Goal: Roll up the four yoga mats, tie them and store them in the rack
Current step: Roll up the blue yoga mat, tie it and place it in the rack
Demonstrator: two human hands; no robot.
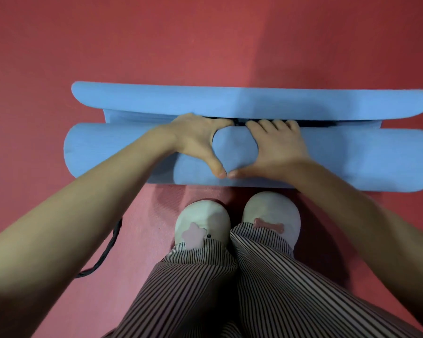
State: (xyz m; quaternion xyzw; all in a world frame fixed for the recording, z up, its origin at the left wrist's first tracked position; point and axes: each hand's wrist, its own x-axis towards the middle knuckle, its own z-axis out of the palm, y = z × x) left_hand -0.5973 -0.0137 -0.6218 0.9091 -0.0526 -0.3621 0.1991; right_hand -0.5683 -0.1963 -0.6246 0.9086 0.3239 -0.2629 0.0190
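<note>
The blue yoga mat (352,157) lies on the red floor (59,45), rolled almost to its end. A short free end (230,101) is left beyond the roll. The left grip (195,142) and right grip (279,147) are curled over the middle of the roll, with fingers tucked into the crease and thumbs touching. Even pressure should be applied so that the roll ends stay flush. A dark strap (103,247) lies on the floor to the left, ready for tying.
</note>
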